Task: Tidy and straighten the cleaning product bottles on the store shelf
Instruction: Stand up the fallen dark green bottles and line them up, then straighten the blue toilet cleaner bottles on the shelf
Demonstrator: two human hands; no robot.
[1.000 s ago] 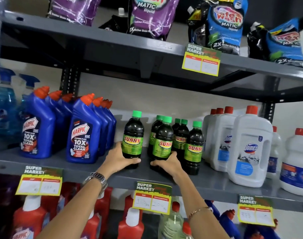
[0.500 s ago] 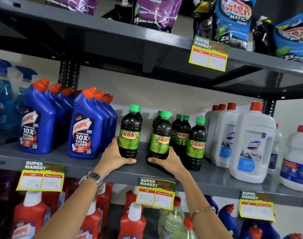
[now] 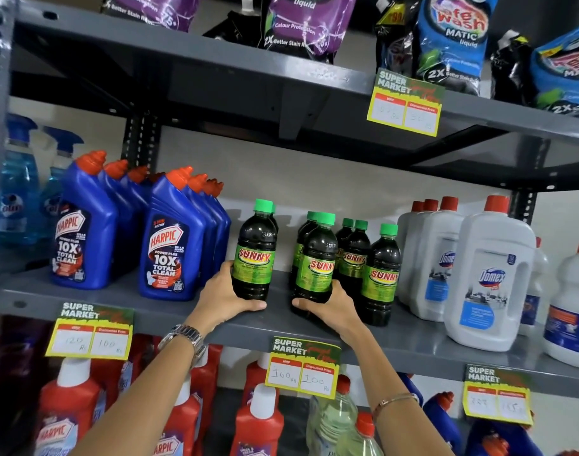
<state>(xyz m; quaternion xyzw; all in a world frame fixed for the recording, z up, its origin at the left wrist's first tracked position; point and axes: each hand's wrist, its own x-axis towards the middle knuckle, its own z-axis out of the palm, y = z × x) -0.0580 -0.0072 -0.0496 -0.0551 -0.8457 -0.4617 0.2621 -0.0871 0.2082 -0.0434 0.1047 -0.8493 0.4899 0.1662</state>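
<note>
Several dark Sunny bottles with green caps stand in the middle of the grey middle shelf (image 3: 123, 296). My left hand (image 3: 223, 296) grips the base of the leftmost Sunny bottle (image 3: 256, 250), which stands upright near the front edge. My right hand (image 3: 329, 302) holds the base of the second Sunny bottle (image 3: 316, 258), a little to the right. More Sunny bottles (image 3: 380, 274) stand behind and to the right of it. Blue Harpic bottles (image 3: 172, 238) with orange caps line up in two rows on the left. White Domex bottles (image 3: 487, 274) with red caps stand on the right.
Blue spray bottles (image 3: 16, 192) sit at the far left by the shelf upright. Purple and blue detergent pouches (image 3: 452, 34) fill the top shelf. Red Harpic bottles (image 3: 70, 409) and a clear bottle (image 3: 330, 419) stand on the lower shelf. Price tags (image 3: 303, 366) hang from the shelf edges.
Both hands stay on the two front Sunny bottles. The left bottle has shifted slightly left, widening the gap between it and the right one. The camera has tilted a little.
</note>
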